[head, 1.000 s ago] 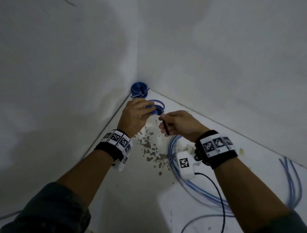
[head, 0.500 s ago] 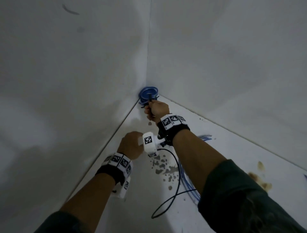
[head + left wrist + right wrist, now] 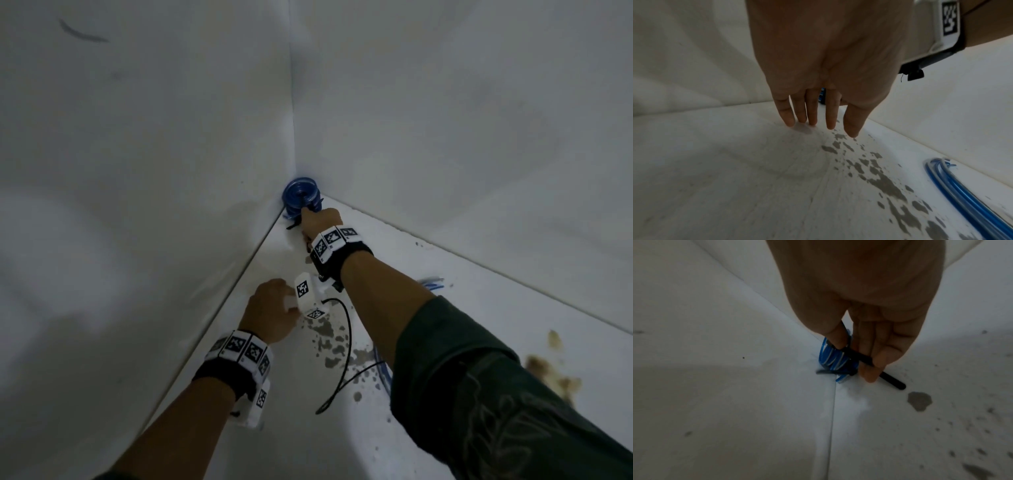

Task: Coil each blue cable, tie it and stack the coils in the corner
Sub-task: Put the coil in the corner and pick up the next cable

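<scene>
One stack of blue coils [image 3: 300,199] sits right in the corner where the two white walls [image 3: 171,171] meet the white worktop [image 3: 479,308]; how many coils make up the stack cannot be told. Two black ties show at it in the right wrist view: one [image 3: 865,360] across the top coil, one [image 3: 830,372] lower down, pointing away from the corner. One loose bundle of blue cable [image 3: 962,194] lies on the worktop well back from the corner, its strands too close together to count.

The right hand [image 3: 320,221] reaches out straight-armed to the stack, and its thumb and fingers [image 3: 877,353] pinch the upper tie and the top coil's edge. The left hand [image 3: 270,308] hangs partway back from the corner, palm down, holding nothing; its five fingers [image 3: 812,113] are straight, with the tips at or just above the worktop, beside a patch of grey stains [image 3: 879,175]. A black cord [image 3: 346,356] trails from the right wrist unit [image 3: 303,294] away from the corner.
</scene>
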A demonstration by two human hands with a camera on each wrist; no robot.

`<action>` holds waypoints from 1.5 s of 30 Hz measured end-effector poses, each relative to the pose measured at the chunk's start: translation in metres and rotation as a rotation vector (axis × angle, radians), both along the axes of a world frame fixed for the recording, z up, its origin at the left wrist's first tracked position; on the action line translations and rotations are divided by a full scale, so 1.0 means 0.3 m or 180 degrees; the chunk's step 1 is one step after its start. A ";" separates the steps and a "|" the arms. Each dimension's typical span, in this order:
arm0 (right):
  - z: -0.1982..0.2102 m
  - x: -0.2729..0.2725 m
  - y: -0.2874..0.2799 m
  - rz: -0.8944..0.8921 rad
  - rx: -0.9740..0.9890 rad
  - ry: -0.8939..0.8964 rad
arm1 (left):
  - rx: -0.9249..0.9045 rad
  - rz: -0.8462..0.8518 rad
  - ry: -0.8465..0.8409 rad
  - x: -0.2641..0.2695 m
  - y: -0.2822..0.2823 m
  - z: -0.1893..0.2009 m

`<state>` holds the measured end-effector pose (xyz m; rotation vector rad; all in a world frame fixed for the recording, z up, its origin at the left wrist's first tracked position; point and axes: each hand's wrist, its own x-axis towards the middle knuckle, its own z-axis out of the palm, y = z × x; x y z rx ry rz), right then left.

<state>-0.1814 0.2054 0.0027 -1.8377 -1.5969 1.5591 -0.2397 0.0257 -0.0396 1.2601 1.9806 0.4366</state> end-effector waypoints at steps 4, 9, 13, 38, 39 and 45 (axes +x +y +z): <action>0.037 0.088 -0.061 0.0064 0.0402 -0.0352 | 0.0003 0.0075 -0.0076 0.037 0.005 0.027; 0.053 0.431 -0.238 0.0144 0.0960 -0.0491 | 0.0103 -0.0176 -0.0139 0.156 0.026 0.026; -0.001 0.728 -0.407 0.0238 0.0597 -0.1195 | 0.0087 -0.0542 -0.0251 0.329 0.042 0.054; -0.063 0.945 -0.879 0.1492 0.0705 -0.1815 | -0.0337 -0.0618 0.0355 0.655 -0.135 0.103; -0.048 0.954 -0.884 0.1353 0.0721 -0.1676 | -0.0351 -0.0616 0.0368 0.654 -0.139 0.100; 0.185 1.068 -0.817 0.0384 0.1575 -0.0803 | -0.0136 -0.0366 0.0243 0.661 -0.132 0.106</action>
